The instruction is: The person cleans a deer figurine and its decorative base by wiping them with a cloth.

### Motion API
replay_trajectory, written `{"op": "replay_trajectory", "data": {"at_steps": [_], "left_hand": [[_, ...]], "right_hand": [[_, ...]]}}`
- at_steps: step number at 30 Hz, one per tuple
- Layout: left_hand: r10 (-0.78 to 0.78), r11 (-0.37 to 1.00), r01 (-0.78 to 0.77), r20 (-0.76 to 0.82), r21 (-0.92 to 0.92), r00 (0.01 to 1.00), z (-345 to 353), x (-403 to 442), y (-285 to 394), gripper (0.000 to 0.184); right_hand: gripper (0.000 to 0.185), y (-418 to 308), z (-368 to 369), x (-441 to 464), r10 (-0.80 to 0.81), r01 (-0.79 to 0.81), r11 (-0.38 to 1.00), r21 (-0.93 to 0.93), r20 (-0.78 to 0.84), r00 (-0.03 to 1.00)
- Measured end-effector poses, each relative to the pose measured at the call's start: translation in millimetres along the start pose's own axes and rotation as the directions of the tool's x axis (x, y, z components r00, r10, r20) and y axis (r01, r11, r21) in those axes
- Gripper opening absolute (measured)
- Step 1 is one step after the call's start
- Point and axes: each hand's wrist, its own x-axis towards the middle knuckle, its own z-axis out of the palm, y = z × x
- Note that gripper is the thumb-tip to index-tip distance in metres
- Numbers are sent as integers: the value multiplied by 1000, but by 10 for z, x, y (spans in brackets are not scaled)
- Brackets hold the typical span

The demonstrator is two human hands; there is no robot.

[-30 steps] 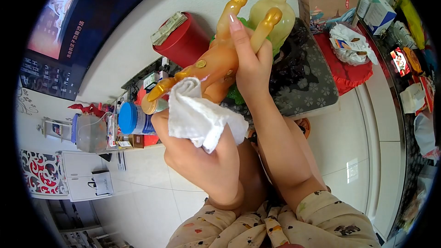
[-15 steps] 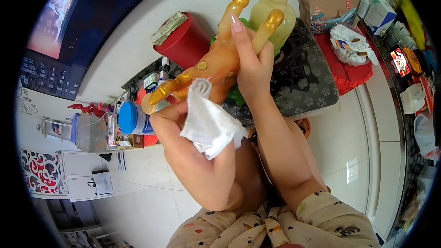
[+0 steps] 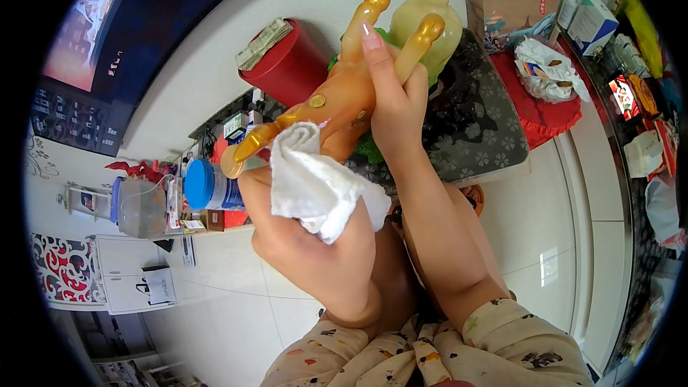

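An amber, translucent animal figurine [image 3: 337,100] with gold-tipped legs and a gold coin on it is held tilted, legs pointing up. My right hand [image 3: 396,100] wraps around it near one raised leg, thumb along its side. My left hand [image 3: 308,236] is closed on a white cloth [image 3: 315,183], which lies against the figurine's lower part; most of those fingers are hidden. Behind the figurine shows a pale green, glossy rounded ornament [image 3: 438,29]. Dark, shiny carved material [image 3: 462,104] sits beneath it on a dark flower-patterned tabletop [image 3: 494,145].
A red round box [image 3: 290,61] with banknotes on top stands by the wall. On the left are a blue-lidded tub [image 3: 203,183] and a clear container [image 3: 142,208]. A wall screen [image 3: 158,36] hangs upper left. A brown paper bag [image 3: 512,0] and a white plastic bag [image 3: 548,75] are at right.
My left hand and the cloth have shifted slightly, the cloth's upper part moving left along the figurine and spreading wider. My right hand and the figurine are almost unmoved.
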Motion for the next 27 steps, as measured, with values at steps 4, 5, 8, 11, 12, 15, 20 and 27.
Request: {"op": "replay_trajectory", "data": {"at_steps": [4, 5, 8, 11, 12, 15, 20, 27], "left_hand": [[37, 996, -38, 8, 77, 999, -19, -6, -9, 29], [36, 996, -37, 8, 83, 999, -15, 0, 6, 29], [36, 997, -37, 10, 65, 999, -12, -7, -12, 31], [-3, 1000, 3, -20, 25, 1000, 20, -14, 0, 32], [-23, 1000, 23, -36, 11, 999, 31, -17, 7, 33], [7, 1000, -8, 36, 2, 999, -13, -14, -5, 37], [-13, 1000, 15, 150, -8, 989, -128, -30, -27, 40], [-12, 998, -3, 233, 61, 972, -140, 9, 63, 23]], "right_hand": [[38, -4, 9, 0, 10, -10, 1000, -3, -12, 1000], [38, 0, 6, 0, 13, -13, 1000, -12, -13, 1000], [38, 5, 12, -3, 6, -6, 1000, 0, -22, 1000], [39, 4, 6, 3, -16, 16, 1000, -27, -22, 1000], [37, -10, -5, -2, 19, -19, 999, -38, 2, 1000], [37, -39, -16, -14, 67, -66, 997, -36, 25, 997], [40, -12, 10, -7, 13, -13, 1000, 16, -7, 1000], [39, 34, -4, 4, -12, 12, 1000, 19, 0, 1000]]}}
